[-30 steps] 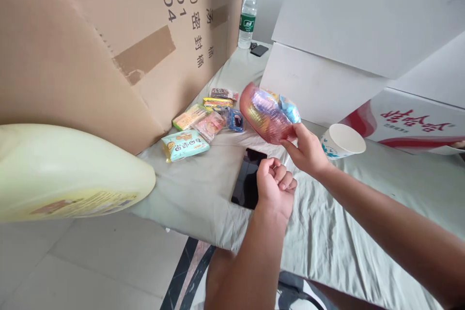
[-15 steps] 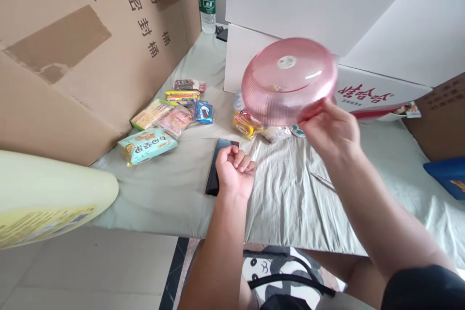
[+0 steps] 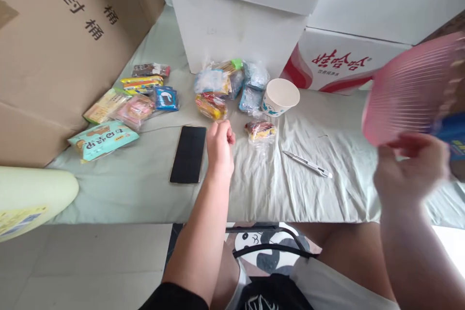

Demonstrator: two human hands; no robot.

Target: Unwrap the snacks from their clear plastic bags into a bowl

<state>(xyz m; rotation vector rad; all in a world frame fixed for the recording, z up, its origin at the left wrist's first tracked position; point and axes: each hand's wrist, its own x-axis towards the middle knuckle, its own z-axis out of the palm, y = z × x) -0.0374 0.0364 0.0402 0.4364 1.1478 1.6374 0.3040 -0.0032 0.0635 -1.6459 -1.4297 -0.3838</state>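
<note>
The right hand (image 3: pixel 412 164) is grasping the pink bowl (image 3: pixel 403 92) by its edge, fingers pinching one side, and both are showing blurred; the bowl is tilting steeply at the far right, off the cloth (image 3: pixel 254 198). With only one edge taking the weight, the smooth plastic could be twisting or slipping from that pinch, and anything inside would be spilling; whether it is holding anything, I cannot tell. Just behind it a blue object (image 3: pixel 457 128) is sitting close enough that a wide swing could be knocking it. The left hand (image 3: pixel 220 145) is curling into a loose fist, nothing showing in it, beside the phone (image 3: pixel 188 155); a careless drag of that wrist could be pushing the phone toward the near edge. Farther out, a pen (image 3: pixel 307 163) is lying loose where a forearm could be rolling it, and the paper cup (image 3: pixel 274 106) is standing light beside wrapped snacks (image 3: pixel 214 82), so a bump could be toppling it.
</note>
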